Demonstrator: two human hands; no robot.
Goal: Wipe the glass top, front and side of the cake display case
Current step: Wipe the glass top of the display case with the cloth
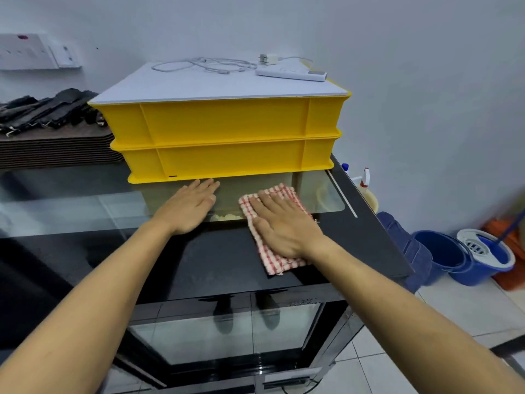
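The cake display case has a dark glass top (216,257) and a glass front (227,336) below it. A red-and-white checked cloth (277,261) lies flat on the top, right of the middle. My right hand (284,223) presses on the cloth with straight fingers pointing away from me. To its left, my left hand (190,207) rests flat on the bare glass, its fingertips close to the yellow crates.
Two stacked yellow crates (221,137) under a white board with a cable and charger (289,71) fill the back of the top. A stack of brown trays (54,149) stands at the left. Spray bottles (365,177), a blue bucket (443,254) and a mop bucket (485,251) sit at the right.
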